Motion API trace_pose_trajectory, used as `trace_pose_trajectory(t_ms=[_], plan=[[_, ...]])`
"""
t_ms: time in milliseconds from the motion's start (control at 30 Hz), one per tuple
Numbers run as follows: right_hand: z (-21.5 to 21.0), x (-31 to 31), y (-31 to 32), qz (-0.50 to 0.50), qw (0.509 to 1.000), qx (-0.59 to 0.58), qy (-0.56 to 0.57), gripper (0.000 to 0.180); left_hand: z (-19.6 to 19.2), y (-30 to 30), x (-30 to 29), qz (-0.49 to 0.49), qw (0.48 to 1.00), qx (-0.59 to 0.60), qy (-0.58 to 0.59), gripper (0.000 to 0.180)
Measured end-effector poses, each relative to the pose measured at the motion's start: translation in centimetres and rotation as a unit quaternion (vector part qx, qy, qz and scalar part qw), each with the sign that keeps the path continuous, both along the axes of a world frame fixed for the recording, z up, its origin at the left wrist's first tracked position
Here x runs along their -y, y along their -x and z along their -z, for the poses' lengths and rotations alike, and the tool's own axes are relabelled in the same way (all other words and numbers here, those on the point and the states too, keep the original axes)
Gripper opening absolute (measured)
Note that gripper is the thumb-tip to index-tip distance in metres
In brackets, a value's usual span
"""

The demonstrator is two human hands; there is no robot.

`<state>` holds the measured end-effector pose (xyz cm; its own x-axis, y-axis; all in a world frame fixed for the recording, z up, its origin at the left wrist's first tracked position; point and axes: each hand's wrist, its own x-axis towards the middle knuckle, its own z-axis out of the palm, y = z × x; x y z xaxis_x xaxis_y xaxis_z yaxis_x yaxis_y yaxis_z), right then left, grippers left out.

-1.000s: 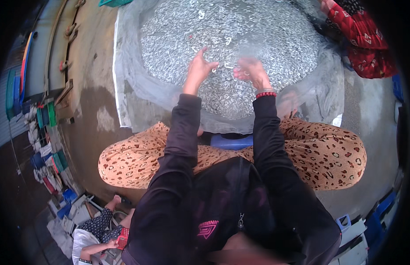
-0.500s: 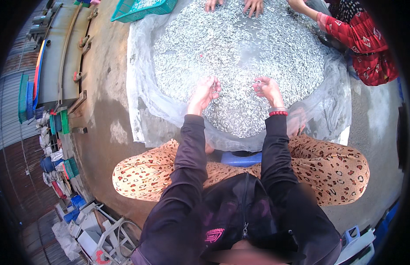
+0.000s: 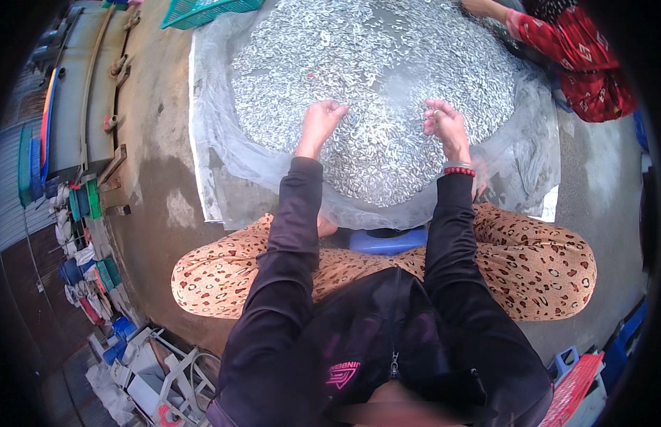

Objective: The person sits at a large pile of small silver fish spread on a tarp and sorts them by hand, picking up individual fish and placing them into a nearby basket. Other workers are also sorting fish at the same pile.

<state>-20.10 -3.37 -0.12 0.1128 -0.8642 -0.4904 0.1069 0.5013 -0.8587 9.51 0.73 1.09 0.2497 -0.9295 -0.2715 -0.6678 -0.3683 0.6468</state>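
A wide layer of small silvery-white pieces that look like little fish lies spread on a fine translucent net. Over its left part hovers my left hand, thumb and fingers pressed together; whatever may be between them is too small to make out. To the right, my right hand is above the fish near the net's edge, fingers loosely bent and apart, with nothing visible in them. A red beaded bracelet circles my right wrist.
A co-worker's red patterned sleeve reaches in at the upper right. A green basket stands at the upper left. A blue stool is between my legs. Metal tanks line the left; a red crate is at lower right.
My hands have moved farther apart, and my right fingers have loosened. The whole view has shifted slightly up and left. The other person's hands at the top edge are out of sight.
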Motion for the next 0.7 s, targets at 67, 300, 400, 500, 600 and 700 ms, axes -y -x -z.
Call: trace_pose_trajectory(t_ms=[67,300,400,500,600,700], plan=[[1.2,-0.7,-2.5,-0.051,0.999,-0.007,0.011,0.027,0.2,-0.1,-0.2,-0.006,0.999,0.027,0.017,0.036],[4.3,-6.4,-9.8,-0.179,0.897,-0.366,0.172,0.024,2.1,3.8,-2.4,0.147,0.978,0.15,-0.005,0.041],[3.9,-5.2,-8.7,-0.127,0.931,-0.282,0.194,0.026,1.1,3.2,-1.5,0.083,0.995,0.052,0.021,0.037],[2.5,-2.3,-6.9,-0.123,0.961,-0.213,0.124,0.033,-0.5,1.9,-0.6,0.085,0.996,0.004,-0.017,0.034],[1.0,-1.2,-5.4,-0.187,0.95,-0.231,0.096,0.035,-1.5,1.7,-0.8,0.034,0.989,-0.128,-0.062,0.034],[0.0,-1.8,-5.1,-0.188,0.969,-0.158,0.026,0.028,-2.0,2.4,-1.0,-0.055,0.91,-0.393,-0.117,0.024]])
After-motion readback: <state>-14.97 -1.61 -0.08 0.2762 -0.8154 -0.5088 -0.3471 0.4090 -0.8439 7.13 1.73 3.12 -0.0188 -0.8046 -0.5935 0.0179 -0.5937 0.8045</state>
